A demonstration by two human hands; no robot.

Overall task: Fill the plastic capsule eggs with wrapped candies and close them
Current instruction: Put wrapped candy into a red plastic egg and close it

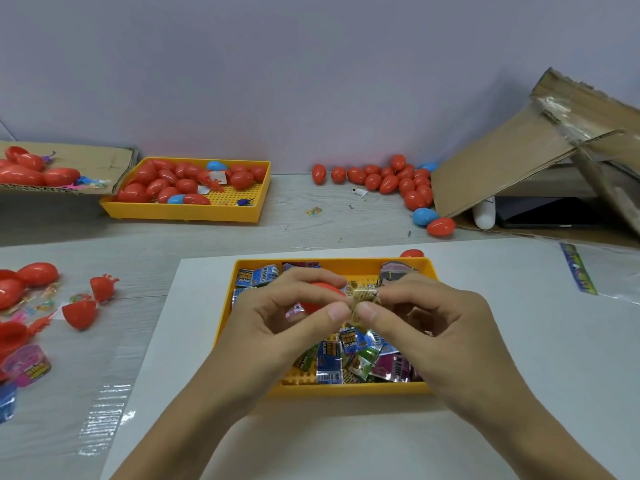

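Gold-wrapped candy (364,301) pinched between both thumbs and forefingers, above the yellow candy tray (349,389). Left hand (287,313) also cradles a red egg half (320,294); right hand (426,313) steadies the wrapper. Step, likely: loading. Next: push candy into the half, then find its mate. Egg's opening hidden behind fingers; whether it already holds candy unclear.

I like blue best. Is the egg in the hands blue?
No, the egg in the left hand is red; the right hand pinches a gold candy.
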